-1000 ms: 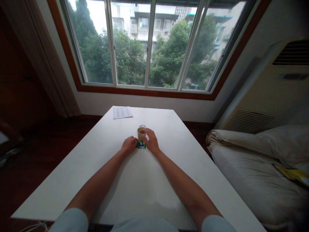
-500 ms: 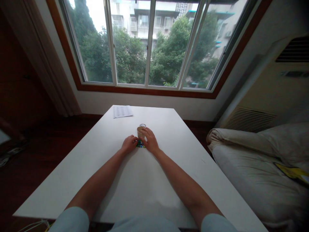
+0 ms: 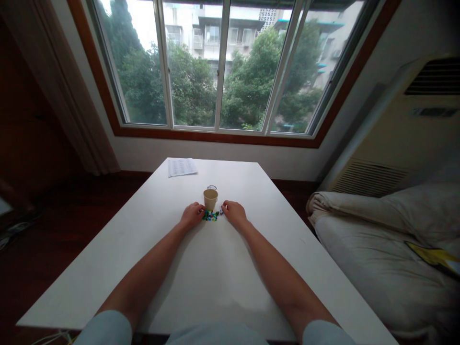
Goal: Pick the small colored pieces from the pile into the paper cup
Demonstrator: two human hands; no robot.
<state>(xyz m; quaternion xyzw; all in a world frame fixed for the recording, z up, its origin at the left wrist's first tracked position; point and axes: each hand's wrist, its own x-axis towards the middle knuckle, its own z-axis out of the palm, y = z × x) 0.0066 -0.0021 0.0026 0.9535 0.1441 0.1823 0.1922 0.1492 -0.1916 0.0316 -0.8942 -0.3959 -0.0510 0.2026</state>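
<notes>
A small tan paper cup [image 3: 210, 199] stands upright on the white table [image 3: 201, 268]. Just in front of it lies a little heap of small green and blue pieces [image 3: 210, 216]. My left hand [image 3: 192, 215] rests curled at the left edge of the heap, fingertips touching it. My right hand [image 3: 234, 212] lies to the right of the heap with its fingers pinched together near a stray piece; what they hold is too small to make out. Behind the cup sits a small dark-rimmed round thing [image 3: 212, 187].
A printed sheet of paper [image 3: 182, 166] lies at the table's far left corner. A bed with pale bedding [image 3: 388, 239] runs along the right side, an air-conditioning unit [image 3: 402, 139] behind it. A large window [image 3: 223, 67] faces the table; dark wooden floor lies to the left.
My right hand has come away from the cup and dropped to the table on the right of the coloured pieces. The left hand has stayed where it was.
</notes>
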